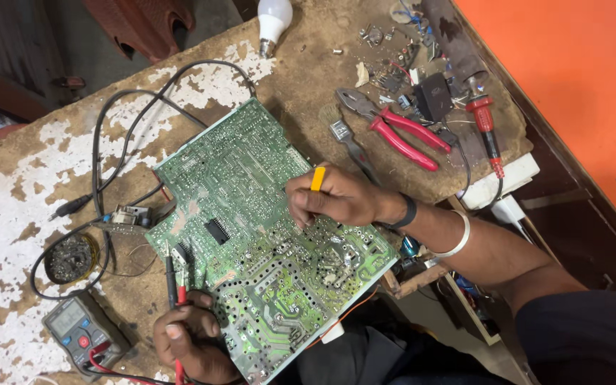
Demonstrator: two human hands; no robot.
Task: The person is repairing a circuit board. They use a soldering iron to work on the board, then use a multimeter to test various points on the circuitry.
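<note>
A large green circuit board lies solder side up on the worn workbench. My right hand rests on the board's middle, closed around a small yellow-handled tool whose tip is hidden under the fingers. My left hand, at the board's near left edge, grips a red test probe. A black probe runs alongside it, both tips touching the board. Their leads run to a grey multimeter just left of that hand.
Red-handled pliers, a small brush, a red screwdriver, a white bulb and several loose parts lie at the bench's far side. Black cables loop at the left near a round tin. An orange wall stands on the right.
</note>
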